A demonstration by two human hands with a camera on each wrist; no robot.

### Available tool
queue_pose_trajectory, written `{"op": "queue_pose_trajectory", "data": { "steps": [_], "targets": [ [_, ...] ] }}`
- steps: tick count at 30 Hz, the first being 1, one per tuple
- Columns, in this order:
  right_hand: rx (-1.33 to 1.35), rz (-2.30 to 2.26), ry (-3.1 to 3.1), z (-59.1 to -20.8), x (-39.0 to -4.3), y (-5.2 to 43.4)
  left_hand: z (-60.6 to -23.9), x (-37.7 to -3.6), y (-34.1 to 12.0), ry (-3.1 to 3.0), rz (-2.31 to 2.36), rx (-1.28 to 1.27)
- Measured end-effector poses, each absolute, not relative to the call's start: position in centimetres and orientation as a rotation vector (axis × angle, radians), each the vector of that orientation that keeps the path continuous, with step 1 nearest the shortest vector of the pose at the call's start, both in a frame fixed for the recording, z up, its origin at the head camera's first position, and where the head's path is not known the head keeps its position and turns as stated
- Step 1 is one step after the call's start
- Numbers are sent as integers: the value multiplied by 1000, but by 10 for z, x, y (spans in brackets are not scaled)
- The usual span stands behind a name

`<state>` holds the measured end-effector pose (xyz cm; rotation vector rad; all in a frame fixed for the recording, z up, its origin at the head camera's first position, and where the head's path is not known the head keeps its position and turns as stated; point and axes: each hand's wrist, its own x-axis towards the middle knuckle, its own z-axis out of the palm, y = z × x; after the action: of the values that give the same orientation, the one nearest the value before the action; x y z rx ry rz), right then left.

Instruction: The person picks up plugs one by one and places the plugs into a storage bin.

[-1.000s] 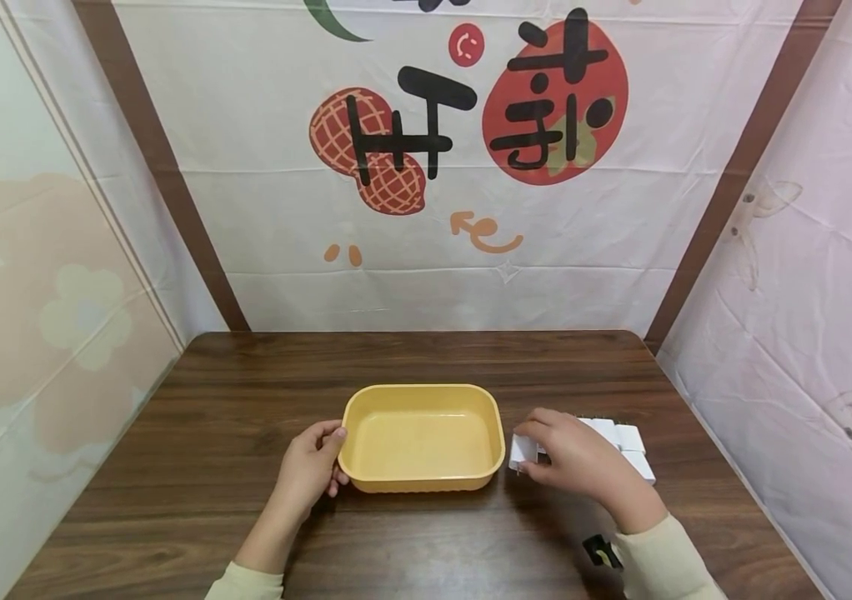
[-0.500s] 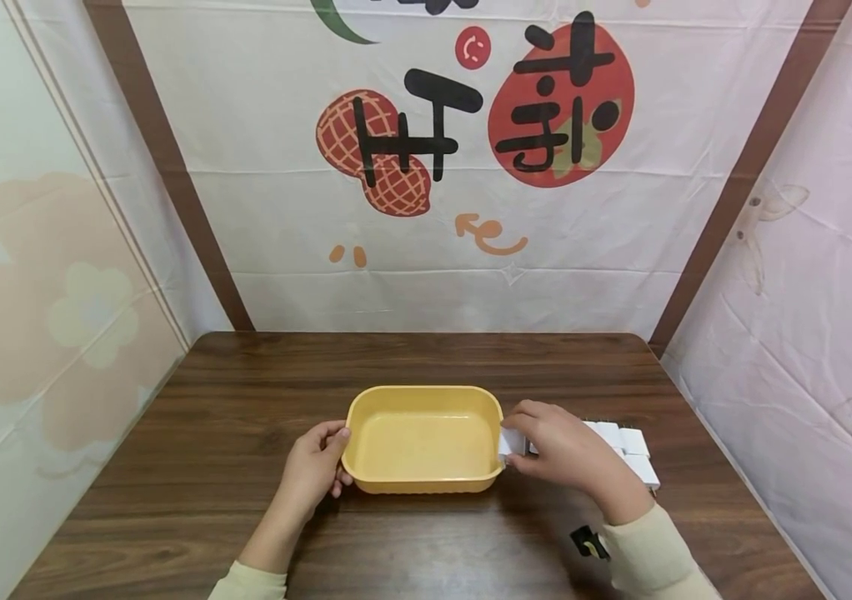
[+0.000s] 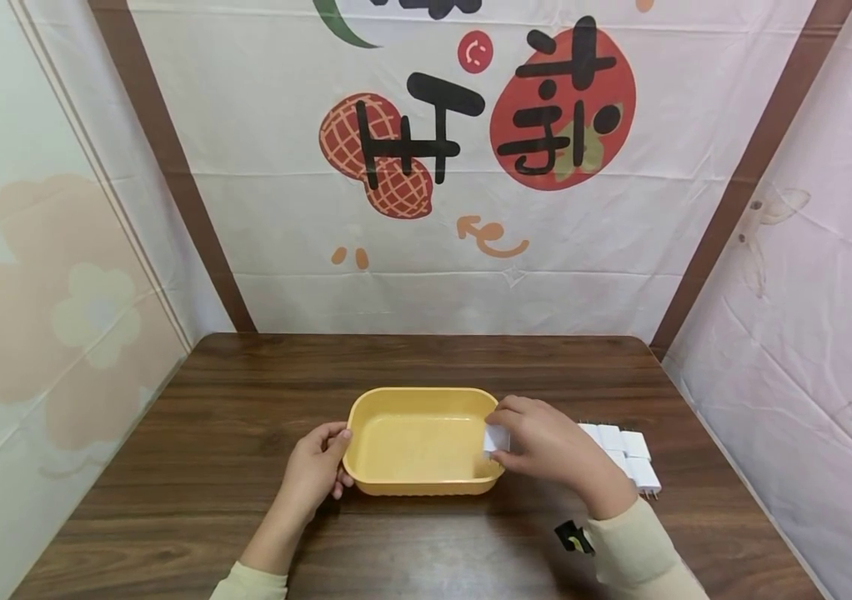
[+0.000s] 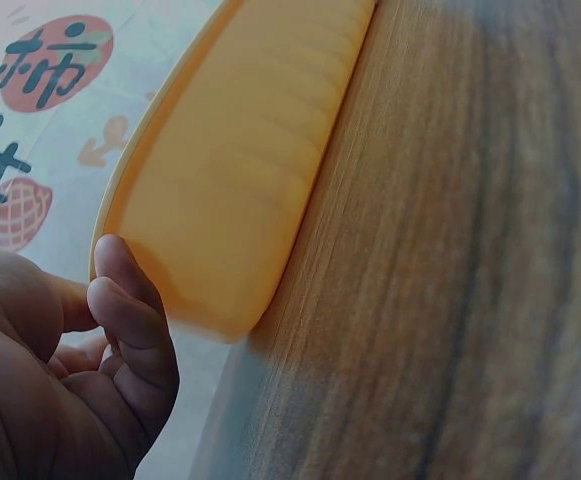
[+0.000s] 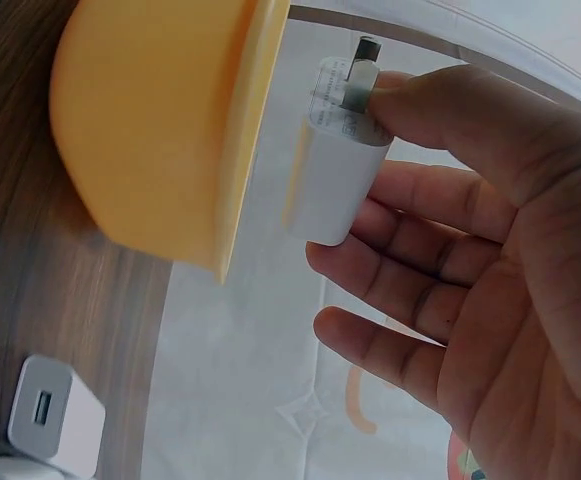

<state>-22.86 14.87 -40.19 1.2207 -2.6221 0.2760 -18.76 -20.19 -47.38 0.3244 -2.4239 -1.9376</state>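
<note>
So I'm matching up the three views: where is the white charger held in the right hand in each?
Head: white charger at the yellow tray's right rim, in the right hand.
Left wrist: not in it.
Right wrist: upper middle, pinched by its prong end.
Shared landmark: the yellow tray.

A dark wooden table (image 3: 246,392) with visible grain carries everything. A shallow yellow plastic tray (image 3: 411,479) sits at its centre. At about 3 o'clock from the tray, near it, lies a cluster of white plug-in chargers (image 3: 624,454), touching one another on the wood.
</note>
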Motion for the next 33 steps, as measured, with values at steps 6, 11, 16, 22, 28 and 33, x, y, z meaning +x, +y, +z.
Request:
{"op": "queue_pose_trajectory", "data": {
  "steps": [6,11,16,22,28,33],
  "targets": [
    [1247,296,-2602,-400,-229,140,-475,-188,-202,-2418,-1952,331],
    [1250,287,-2632,-398,-231,134,-475,-188,-202,-2418,-1954,331],
    [1255,299,-2636,-397,-232,130,-474,-188,-202,-2418,-1952,328],
    [1270,316,-2642,-398,-235,122,-475,-188,-202,-2416,-1951,325],
    [1306,318,-2626,-397,-236,111,-475,-187,-202,-2411,-1954,330],
    [1330,302,-2608,-392,-236,101,-475,-187,-202,-2408,-1961,335]
  ]
}}
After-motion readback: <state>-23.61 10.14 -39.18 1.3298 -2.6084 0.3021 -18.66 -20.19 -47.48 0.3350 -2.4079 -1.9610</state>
